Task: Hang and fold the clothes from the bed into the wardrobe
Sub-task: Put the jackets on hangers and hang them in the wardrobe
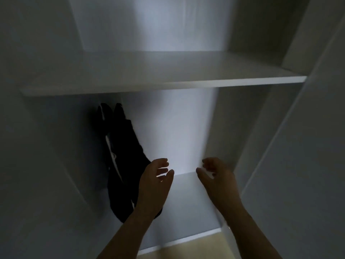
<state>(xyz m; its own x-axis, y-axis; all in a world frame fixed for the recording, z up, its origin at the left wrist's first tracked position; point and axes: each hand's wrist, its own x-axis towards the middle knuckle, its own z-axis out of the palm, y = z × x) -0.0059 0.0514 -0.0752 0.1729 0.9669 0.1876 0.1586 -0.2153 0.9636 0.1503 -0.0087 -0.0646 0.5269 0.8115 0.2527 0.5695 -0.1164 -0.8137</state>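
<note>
Left hand [155,177] fingers loosely spread, holding nothing | right hand [217,177] same | black garment [121,156] hangs just left of left hand, under wardrobe shelf [168,71]

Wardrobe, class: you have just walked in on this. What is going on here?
A person reaches both bare hands into an open white wardrobe. The left hand and right hand face each other with fingers loosely curved, and neither holds anything. A dark garment with white trim hangs below the shelf, at the left of the compartment, partly behind the left hand. What it hangs from is hidden.
</note>
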